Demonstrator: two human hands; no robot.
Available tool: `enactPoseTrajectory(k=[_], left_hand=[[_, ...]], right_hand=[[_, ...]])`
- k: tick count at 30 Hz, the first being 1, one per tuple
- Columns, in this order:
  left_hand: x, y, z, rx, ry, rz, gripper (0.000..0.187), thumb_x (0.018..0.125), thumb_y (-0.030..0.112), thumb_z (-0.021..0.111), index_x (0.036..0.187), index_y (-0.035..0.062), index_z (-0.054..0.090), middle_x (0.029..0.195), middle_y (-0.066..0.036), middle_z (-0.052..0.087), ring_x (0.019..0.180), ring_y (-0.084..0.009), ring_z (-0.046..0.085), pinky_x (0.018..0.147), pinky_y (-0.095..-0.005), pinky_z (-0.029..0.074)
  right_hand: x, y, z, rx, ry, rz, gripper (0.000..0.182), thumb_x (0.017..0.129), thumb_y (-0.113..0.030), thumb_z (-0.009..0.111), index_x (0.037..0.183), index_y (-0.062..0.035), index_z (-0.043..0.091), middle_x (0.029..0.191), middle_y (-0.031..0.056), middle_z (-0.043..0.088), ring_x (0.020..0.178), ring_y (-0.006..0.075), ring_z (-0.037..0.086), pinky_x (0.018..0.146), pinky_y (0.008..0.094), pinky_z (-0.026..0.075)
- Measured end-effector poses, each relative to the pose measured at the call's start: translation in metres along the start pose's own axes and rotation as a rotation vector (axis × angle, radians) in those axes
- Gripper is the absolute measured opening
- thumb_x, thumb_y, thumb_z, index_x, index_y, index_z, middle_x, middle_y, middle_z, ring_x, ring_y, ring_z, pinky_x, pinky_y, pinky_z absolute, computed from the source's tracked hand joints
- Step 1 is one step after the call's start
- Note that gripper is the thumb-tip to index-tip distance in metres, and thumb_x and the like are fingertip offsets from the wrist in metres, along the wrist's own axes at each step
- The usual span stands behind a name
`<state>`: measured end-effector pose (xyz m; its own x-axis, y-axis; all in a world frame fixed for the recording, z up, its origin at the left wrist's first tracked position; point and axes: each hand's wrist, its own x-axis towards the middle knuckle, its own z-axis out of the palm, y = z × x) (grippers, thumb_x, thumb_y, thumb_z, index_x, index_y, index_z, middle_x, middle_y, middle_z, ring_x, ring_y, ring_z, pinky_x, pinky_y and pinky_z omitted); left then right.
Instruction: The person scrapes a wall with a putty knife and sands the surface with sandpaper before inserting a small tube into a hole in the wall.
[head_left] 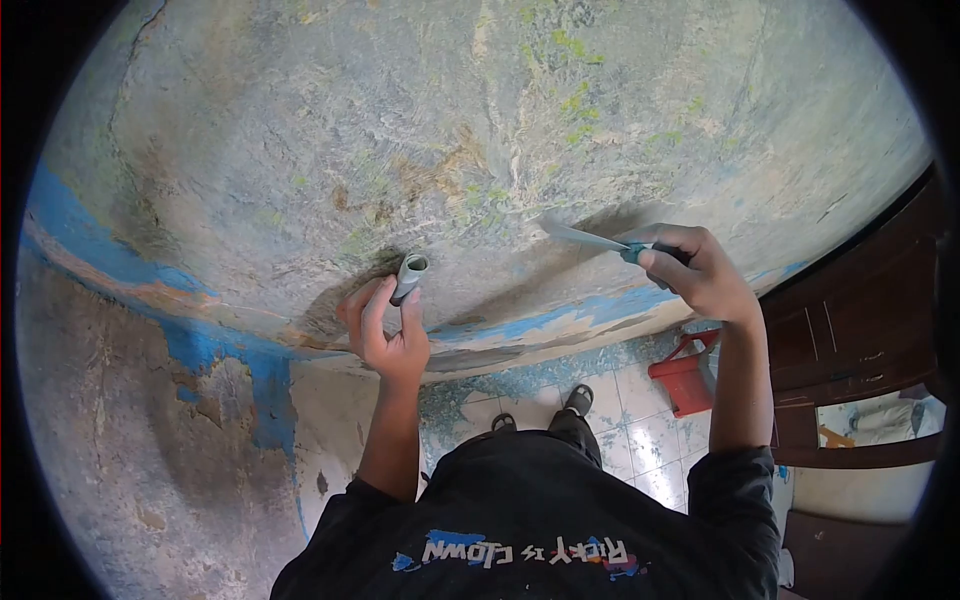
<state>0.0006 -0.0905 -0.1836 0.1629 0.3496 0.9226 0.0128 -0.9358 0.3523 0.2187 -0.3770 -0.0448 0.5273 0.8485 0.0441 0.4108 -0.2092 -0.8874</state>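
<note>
My left hand [385,330] pinches a short grey pipe [411,275] between fingers and thumb. The pipe's open round end faces up toward me, and its lower part is hidden by my fingers. In my right hand [700,270] is a scraper [585,237] with a thin metal blade and a green handle, most of which my fingers cover. The blade points left, its tip close to the wall [480,130]. That wall is rough and grey, with bare plaster, brown stains and green paint flecks.
Blue paint [550,325] remains along the lower wall. A peeling side wall [90,400] stands at left. Paint flakes lie on the tiled floor [625,400] around my feet. A red plastic object [685,385] and dark wooden furniture [850,310] are at right.
</note>
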Motion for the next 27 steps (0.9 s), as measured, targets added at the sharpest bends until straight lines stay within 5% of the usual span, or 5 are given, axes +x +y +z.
enactPoseTrajectory(k=[27], left_hand=[[-0.004,-0.004,0.006,0.01,0.021,-0.037,0.034,0.082,0.004,0.08,0.114,0.0043,0.067,0.104,-0.012,0.066,0.094,-0.0278,0.059,0.083,-0.04,0.044]], right_hand=[[0.003,0.015,0.01,0.017,0.011,-0.038,0.021,0.098,-0.022,0.067,0.099,-0.0019,0.073,0.07,-0.0039,0.054,0.064,0.0052,0.045,0.057,0.0252,0.035]])
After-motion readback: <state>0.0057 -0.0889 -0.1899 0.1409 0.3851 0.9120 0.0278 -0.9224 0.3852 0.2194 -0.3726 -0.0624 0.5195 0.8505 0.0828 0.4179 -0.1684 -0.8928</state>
